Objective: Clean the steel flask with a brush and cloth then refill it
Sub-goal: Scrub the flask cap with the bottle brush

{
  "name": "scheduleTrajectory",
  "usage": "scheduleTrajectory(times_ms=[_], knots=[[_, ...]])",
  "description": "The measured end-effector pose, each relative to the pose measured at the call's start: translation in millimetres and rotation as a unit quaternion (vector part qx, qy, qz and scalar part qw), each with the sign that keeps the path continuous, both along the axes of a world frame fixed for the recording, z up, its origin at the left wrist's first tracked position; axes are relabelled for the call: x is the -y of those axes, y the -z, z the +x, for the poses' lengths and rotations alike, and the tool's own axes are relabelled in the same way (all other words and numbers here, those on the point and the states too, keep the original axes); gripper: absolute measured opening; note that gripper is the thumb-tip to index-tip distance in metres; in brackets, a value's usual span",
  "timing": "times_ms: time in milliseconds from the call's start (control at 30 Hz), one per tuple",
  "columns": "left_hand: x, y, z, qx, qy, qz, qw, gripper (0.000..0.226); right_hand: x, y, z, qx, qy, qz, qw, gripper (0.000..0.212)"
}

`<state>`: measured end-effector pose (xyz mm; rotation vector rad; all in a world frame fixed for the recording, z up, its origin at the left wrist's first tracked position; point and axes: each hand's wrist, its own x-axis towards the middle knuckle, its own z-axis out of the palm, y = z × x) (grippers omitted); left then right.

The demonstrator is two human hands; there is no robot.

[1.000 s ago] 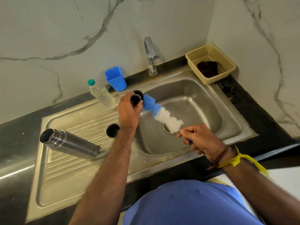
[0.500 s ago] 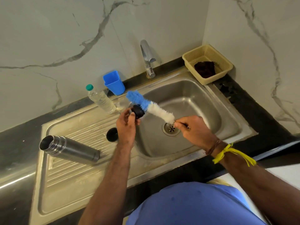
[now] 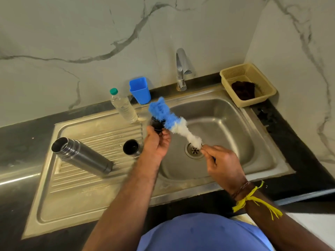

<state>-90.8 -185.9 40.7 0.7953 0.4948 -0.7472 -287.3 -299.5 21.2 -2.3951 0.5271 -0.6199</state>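
The steel flask (image 3: 81, 155) lies on its side on the drainboard, its open mouth to the left. Its cup-shaped cap (image 3: 131, 148) stands beside my left wrist. My left hand (image 3: 157, 142) grips the flask's small black stopper (image 3: 157, 124) at the basin's left edge. My right hand (image 3: 223, 167) holds the handle of the blue and white bottle brush (image 3: 172, 122) over the drain. The brush's blue bristles lie against the stopper.
The steel sink (image 3: 235, 127) has a tap (image 3: 182, 69) at the back. A plastic water bottle (image 3: 124, 106) and a blue cup (image 3: 140, 90) stand behind the drainboard. A beige basket (image 3: 233, 75) at the right holds a dark cloth (image 3: 243, 89).
The brush tip has swung up and left across the stopper, from inside the basin toward the blue cup. My left hand drew back toward me with the stopper.
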Motion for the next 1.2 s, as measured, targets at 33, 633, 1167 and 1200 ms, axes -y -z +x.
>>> scheduleTrajectory(times_ms=[33, 633, 1167, 1200], knots=[[-0.9, 0.0, 3.0, 0.006, -0.003, 0.008, 1.0, 0.039, 0.7, 0.5, -2.9, 0.001, -0.005, -0.003, 1.0, 0.017], [-32.4, 17.8, -5.5, 0.459, 0.067, 0.385, 0.798, 0.032, -9.0, 4.7, -16.3, 0.038, 0.043, 0.117, 0.992, 0.014], [-77.1, 9.9, -7.8, 0.424, 0.077, 0.546, 0.718, 0.029, 2.1, 22.5, -20.2, -0.004, -0.016, -0.126, 0.992, 0.018], [-84.2, 11.1, -8.5, 0.421, 0.073, 0.548, 0.719, 0.028, 2.5, 23.9, -19.7, 0.003, -0.012, -0.104, 0.995, 0.016]])
